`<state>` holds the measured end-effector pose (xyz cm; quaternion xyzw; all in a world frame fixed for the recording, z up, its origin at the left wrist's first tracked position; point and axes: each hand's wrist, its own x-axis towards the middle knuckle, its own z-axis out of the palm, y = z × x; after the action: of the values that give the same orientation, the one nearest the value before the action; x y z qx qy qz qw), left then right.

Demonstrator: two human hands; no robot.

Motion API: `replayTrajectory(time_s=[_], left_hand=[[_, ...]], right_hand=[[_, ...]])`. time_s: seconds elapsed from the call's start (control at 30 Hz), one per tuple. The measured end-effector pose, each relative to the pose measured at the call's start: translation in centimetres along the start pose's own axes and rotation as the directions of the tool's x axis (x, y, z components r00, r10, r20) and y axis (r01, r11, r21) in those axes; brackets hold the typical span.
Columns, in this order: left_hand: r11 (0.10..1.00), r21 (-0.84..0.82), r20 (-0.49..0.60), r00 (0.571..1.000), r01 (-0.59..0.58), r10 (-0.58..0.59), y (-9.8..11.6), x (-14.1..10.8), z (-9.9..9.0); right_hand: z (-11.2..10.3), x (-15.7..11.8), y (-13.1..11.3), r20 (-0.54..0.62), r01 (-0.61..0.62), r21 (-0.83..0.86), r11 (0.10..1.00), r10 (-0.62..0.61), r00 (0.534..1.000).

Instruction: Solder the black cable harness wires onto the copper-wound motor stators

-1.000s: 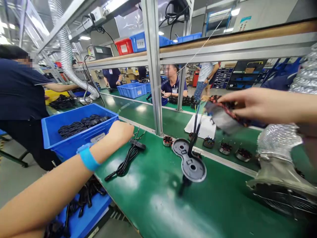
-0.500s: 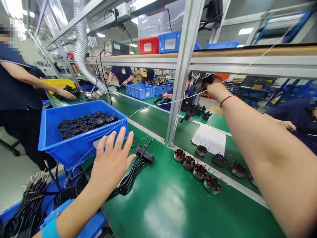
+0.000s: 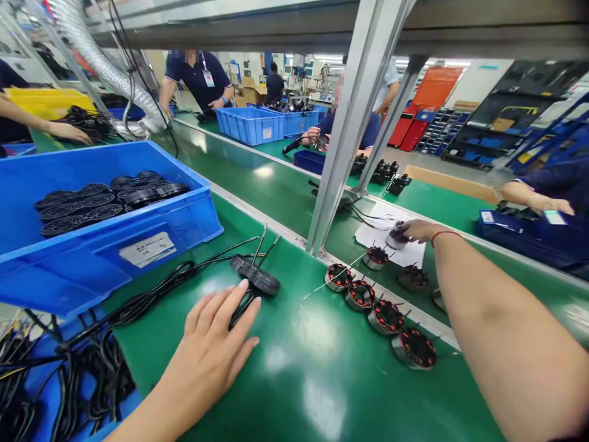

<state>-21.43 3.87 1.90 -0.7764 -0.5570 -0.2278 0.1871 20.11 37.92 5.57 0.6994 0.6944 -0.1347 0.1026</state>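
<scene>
My left hand (image 3: 216,337) hovers low over the green bench (image 3: 294,380), its fingers apart, beside a round black part (image 3: 255,275) with wires standing up from it. A coiled black cable (image 3: 151,298) lies to its left. Across the metal rail, my right hand (image 3: 416,231) has its fingers closed on a round motor part (image 3: 396,236) over a white sheet (image 3: 368,227). Several copper-red stators (image 3: 389,316) stand in a row along the near side of the rail. Others, such as one stator (image 3: 376,257), stand beyond it.
A blue bin (image 3: 103,245) of black round parts is at left, above bundled cables (image 3: 78,387). A metal post (image 3: 345,123) rises mid-view. Co-workers, blue crates (image 3: 251,124) and black parts line the far bench.
My right hand has come down from high near the shelf to the white sheet. My left hand has lowered beside the black part. The view has tilted down.
</scene>
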Motion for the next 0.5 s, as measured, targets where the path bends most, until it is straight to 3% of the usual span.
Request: replayTrajectory(time_s=[0.13, 0.23, 0.33, 0.43, 0.5], left_hand=[[0.964, -0.159, 0.109, 0.967, -0.211, 0.23, 2.7, 3.4, -0.8], [0.862, -0.391, 0.225, 0.874, -0.324, 0.43, 6.6, 7.9, 0.0], [0.78, -0.498, 0.292, 0.773, -0.38, 0.564, 11.0, 14.1, 3.0], [0.889, -0.385, 0.463, 0.781, -0.248, 0.419, 14.2, 20.4, 7.7], [0.935, -0.303, 0.526, 0.786, -0.182, 0.324, 15.0, 23.6, 10.8]], right_hand=[[-2.8, -1.7, 2.0, -0.031, 0.023, -0.033, 0.999, -0.024, 0.999], [-4.2, -4.7, 3.3, -0.056, 0.051, -0.057, 0.997, -0.054, 0.997], [-3.2, -8.4, 4.5, 0.028, 0.057, -0.064, 0.996, -0.056, 0.998], [-1.1, -12.2, 5.5, 0.074, 0.051, -0.062, 0.997, -0.046, 0.996], [0.3, -14.7, 5.8, 0.046, 0.056, -0.066, 0.996, -0.053, 0.998]])
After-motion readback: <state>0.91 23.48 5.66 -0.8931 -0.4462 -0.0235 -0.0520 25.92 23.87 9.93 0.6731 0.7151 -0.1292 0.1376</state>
